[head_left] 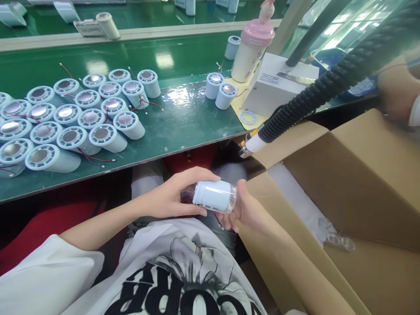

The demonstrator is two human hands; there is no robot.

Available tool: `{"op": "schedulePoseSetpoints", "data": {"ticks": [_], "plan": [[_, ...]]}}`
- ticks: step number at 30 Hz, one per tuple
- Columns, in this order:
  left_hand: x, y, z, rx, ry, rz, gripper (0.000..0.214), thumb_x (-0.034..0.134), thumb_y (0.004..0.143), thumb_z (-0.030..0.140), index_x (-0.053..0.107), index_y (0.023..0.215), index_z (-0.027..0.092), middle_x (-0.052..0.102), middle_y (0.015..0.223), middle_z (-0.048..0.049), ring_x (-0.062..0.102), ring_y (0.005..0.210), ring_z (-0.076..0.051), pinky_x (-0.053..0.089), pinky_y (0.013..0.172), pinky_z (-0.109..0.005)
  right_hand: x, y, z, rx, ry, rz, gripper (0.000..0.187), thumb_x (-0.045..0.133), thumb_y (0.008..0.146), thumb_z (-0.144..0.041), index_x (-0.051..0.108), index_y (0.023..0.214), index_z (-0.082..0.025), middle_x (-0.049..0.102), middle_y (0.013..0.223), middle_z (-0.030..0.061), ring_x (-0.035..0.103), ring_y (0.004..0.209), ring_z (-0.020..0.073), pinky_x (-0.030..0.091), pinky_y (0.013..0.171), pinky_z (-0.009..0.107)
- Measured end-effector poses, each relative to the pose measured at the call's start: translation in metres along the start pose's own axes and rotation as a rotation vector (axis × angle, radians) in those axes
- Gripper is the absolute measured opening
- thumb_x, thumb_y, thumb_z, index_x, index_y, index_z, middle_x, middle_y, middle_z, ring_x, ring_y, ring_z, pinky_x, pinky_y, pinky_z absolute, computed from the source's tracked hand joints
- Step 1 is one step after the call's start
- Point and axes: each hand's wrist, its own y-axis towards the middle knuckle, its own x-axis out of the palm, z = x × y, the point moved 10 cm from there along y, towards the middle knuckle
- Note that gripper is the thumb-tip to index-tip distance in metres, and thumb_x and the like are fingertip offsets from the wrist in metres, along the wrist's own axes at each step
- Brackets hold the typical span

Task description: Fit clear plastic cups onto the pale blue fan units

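Both hands hold one white cylinder part in front of my lap, below the bench edge. It lies on its side with a clear cap at its right end. My left hand wraps round its left end, thumb on top and fingers below. My right hand grips the clear-capped right end. Thin red wires hang under the part. Just above, a white nozzle on a black ribbed hose points down and left toward the hands.
Several white cylinder parts with metal discs and red wires lie on the green bench at left; two more stand beside a white box and a pink-topped bottle. An open cardboard box with clear caps sits at right.
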Motion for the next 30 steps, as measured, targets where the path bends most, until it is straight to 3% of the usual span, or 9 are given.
{"op": "schedulePoseSetpoints", "data": {"ticks": [3,5,7,9,14,20,25,28,30], "plan": [[0.002,-0.004,-0.010,-0.167,-0.112,0.011,0.063,0.073,0.072,0.024,0.047,0.129,0.026,0.053,0.127,-0.0101,0.056,0.112,-0.024,0.051,0.089,-0.034,-0.010,-0.018,-0.043,-0.507,-0.360,0.139,0.063,0.058,0.075,-0.065,0.046,0.122,-0.024,0.058,0.122,0.0119,0.066,0.090,0.0208,0.058,0.068,0.031],[0.003,-0.005,-0.012,-0.217,-0.157,0.012,0.062,0.072,0.073,0.025,0.046,0.130,0.027,0.054,0.127,-0.0087,0.058,0.108,-0.023,0.053,0.085,-0.032,0.002,-0.038,-0.062,-0.795,-0.705,0.175,0.063,0.071,0.077,-0.038,0.040,0.131,-0.033,0.039,0.144,0.0079,0.051,0.120,0.0257,0.050,0.094,0.041],[0.002,-0.005,-0.012,-0.221,-0.178,0.009,0.065,0.072,0.073,0.025,0.045,0.132,0.028,0.054,0.128,-0.0082,0.059,0.107,-0.022,0.054,0.084,-0.031,0.013,-0.048,-0.066,-0.923,-0.915,0.172,0.058,0.068,0.079,-0.017,0.046,0.129,-0.037,0.041,0.143,0.0041,0.044,0.128,0.0253,0.043,0.102,0.045],[0.002,-0.004,-0.011,-0.196,-0.168,-0.006,0.072,0.075,0.071,0.025,0.043,0.135,0.029,0.052,0.132,-0.0086,0.057,0.112,-0.024,0.053,0.089,-0.033,0.008,-0.044,-0.063,-0.845,-0.836,0.157,0.056,0.066,0.080,-0.014,0.049,0.128,-0.036,0.048,0.138,0.0036,0.047,0.125,0.0238,0.044,0.102,0.042],[0.004,-0.004,-0.009,-0.122,-0.138,-0.070,0.078,0.074,0.071,0.020,0.038,0.140,0.032,0.038,0.147,-0.0081,0.041,0.131,-0.028,0.047,0.099,-0.036,-0.008,-0.018,-0.036,-0.425,-0.210,0.089,0.044,0.067,0.081,-0.034,0.054,0.124,-0.031,0.063,0.119,0.0045,0.062,0.104,0.0206,0.055,0.082,0.031],[0.009,-0.006,-0.018,-0.226,-0.250,-0.088,0.076,0.071,0.074,0.020,0.036,0.141,0.030,0.043,0.144,-0.0081,0.050,0.124,-0.027,0.045,0.101,-0.038,-0.012,-0.018,-0.032,-0.334,-0.198,0.145,0.044,0.070,0.077,-0.029,0.060,0.121,-0.031,0.069,0.101,0.0012,0.065,0.082,0.0151,0.055,0.069,0.024],[0.025,-0.015,-0.037,-0.368,-0.407,-0.146,0.077,0.071,0.074,0.021,0.034,0.142,0.031,0.051,0.137,-0.0060,0.055,0.118,-0.024,0.046,0.099,-0.036,-0.010,-0.008,-0.015,-0.194,-0.085,0.158,0.051,0.079,0.066,-0.028,0.064,0.114,-0.025,0.069,0.104,0.0026,0.066,0.088,0.0178,0.055,0.077,0.028],[0.023,-0.024,-0.060,-0.562,-0.437,-0.098,0.068,0.067,0.078,0.030,0.037,0.140,0.030,0.057,0.129,-0.0060,0.063,0.103,-0.022,0.054,0.078,-0.028,-0.002,0.003,0.007,-0.072,0.020,0.052,0.064,0.074,0.067,-0.048,0.056,0.123,-0.022,0.067,0.104,0.0065,0.068,0.076,0.0184,0.058,0.068,0.033],[0.010,-0.016,-0.077,-0.643,-0.348,-0.056,0.058,0.067,0.078,0.036,0.047,0.132,0.027,0.064,0.118,-0.0063,0.065,0.091,-0.021,0.054,0.065,-0.024,-0.024,0.005,0.011,-0.050,-0.102,0.065,0.063,0.061,0.075,-0.058,0.054,0.126,-0.020,0.068,0.097,0.0075,0.068,0.070,0.0173,0.057,0.064,0.032]]}}
